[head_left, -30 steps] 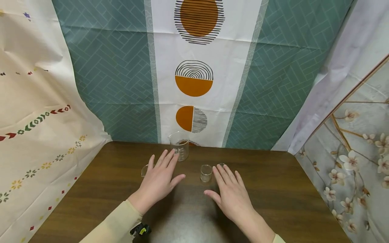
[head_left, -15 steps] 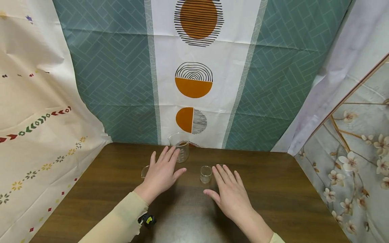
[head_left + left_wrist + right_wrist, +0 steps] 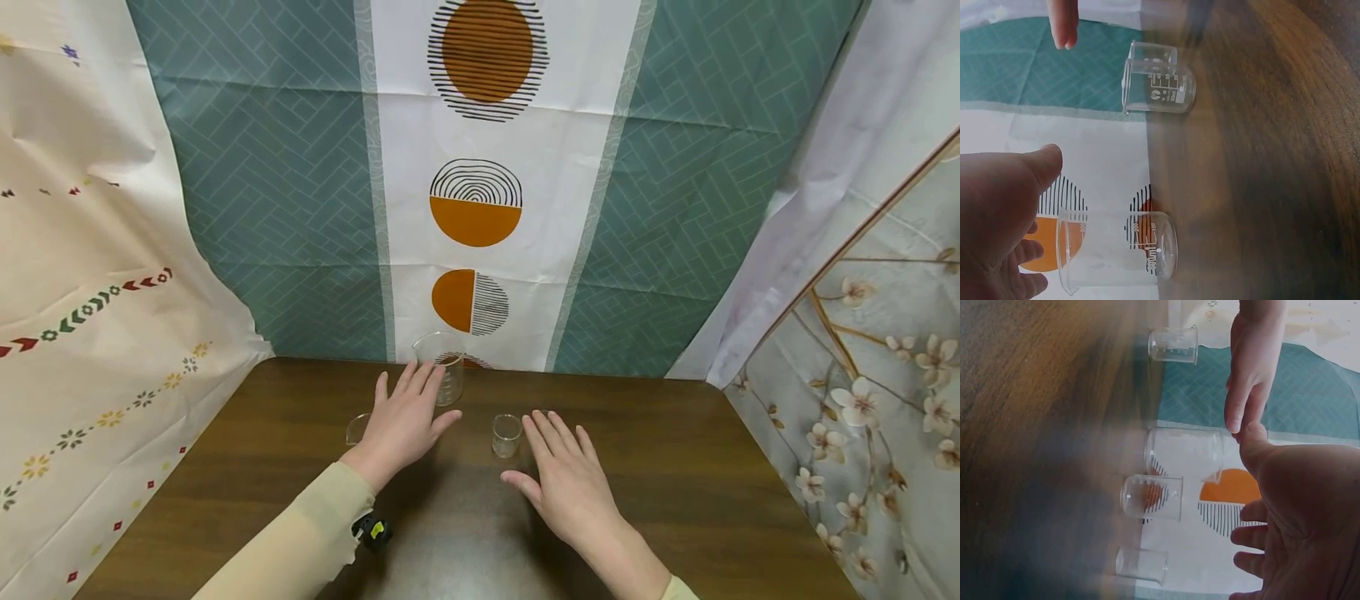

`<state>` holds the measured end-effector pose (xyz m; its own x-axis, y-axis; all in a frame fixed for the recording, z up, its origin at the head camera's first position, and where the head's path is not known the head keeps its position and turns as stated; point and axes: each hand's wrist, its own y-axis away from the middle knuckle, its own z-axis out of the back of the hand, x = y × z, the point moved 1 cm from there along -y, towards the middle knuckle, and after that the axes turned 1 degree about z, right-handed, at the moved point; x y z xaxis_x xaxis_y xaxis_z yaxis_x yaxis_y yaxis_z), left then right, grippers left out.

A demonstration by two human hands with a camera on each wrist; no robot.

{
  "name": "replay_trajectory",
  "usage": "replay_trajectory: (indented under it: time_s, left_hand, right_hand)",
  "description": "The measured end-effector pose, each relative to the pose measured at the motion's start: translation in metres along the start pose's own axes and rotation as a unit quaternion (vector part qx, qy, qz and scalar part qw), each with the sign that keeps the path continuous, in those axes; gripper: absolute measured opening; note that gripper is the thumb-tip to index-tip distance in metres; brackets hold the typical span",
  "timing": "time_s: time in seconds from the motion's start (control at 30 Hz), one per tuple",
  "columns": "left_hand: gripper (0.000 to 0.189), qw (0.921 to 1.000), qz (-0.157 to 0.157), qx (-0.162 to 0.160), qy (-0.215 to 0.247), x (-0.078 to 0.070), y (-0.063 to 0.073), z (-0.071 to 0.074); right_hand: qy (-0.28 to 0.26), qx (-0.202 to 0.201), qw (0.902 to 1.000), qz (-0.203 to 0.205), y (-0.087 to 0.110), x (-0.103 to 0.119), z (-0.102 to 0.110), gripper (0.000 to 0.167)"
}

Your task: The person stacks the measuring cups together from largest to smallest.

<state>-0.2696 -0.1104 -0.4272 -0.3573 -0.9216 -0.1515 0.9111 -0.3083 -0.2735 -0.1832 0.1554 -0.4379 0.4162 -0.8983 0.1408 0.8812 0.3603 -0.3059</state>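
My left hand [image 3: 403, 425] is held over the table with fingers straight and spread, holding nothing. Just beyond its fingertips stands a large clear glass beaker [image 3: 452, 387] with white graduations. Left of that hand, a smaller beaker [image 3: 356, 428] is partly hidden behind it. My right hand [image 3: 567, 475] also has its fingers extended, with nothing in its grasp. Close to its fingertips on the left is a small upright beaker [image 3: 506, 437]. Those fingers mostly cover another small beaker in the head view; the right wrist view shows this beaker [image 3: 1141, 564] standing upright.
The brown wooden table [image 3: 465, 533] ends at a hanging green and white cloth [image 3: 300, 208] with orange circles. A cream patterned cloth [image 3: 97, 333] hangs at the left, and a floral one [image 3: 847, 450] at the right.
My left hand has shifted a little to the right and forward, over more of the large beaker in the head view. The right hand has barely moved. The beakers stay where they were.
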Motion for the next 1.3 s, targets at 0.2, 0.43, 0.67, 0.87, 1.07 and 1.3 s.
replay_trajectory:
  time_s: [0.2, 0.43, 0.67, 0.87, 1.07, 1.3]
  left_hand:
    - [0.086, 1.0, 0.001, 0.006, 0.006, 0.0, -0.005, -0.003]
    - [0.085, 0.9999, 0.01, 0.011, 0.006, 0.002, -0.012, -0.006]
    - [0.085, 0.9997, 0.016, 0.017, -0.003, 0.005, -0.016, -0.008]
    - [0.084, 0.9997, 0.019, 0.017, -0.003, 0.005, -0.018, -0.008]
    - [0.083, 0.9997, 0.019, 0.017, -0.004, 0.005, -0.02, -0.008]
    - [0.078, 0.9999, 0.013, 0.005, -0.005, 0.003, -0.022, -0.005]
  right_hand:
    - [-0.003, 0.0, 1.0, -0.001, 0.001, -0.001, -0.002, 0.085]
    - [-0.009, 0.003, 1.0, -0.002, 0.003, 0.002, -0.001, 0.083]
    - [-0.014, 0.004, 0.9999, -0.001, 0.003, 0.002, -0.002, 0.083]
    - [-0.011, 0.003, 0.9999, 0.0, 0.004, 0.002, -0.001, 0.084]
    - [-0.019, 0.001, 0.9998, 0.001, 0.008, 0.002, -0.001, 0.081]
    - [-0.013, -0.001, 0.9999, 0.0, 0.008, 0.0, 0.001, 0.083]
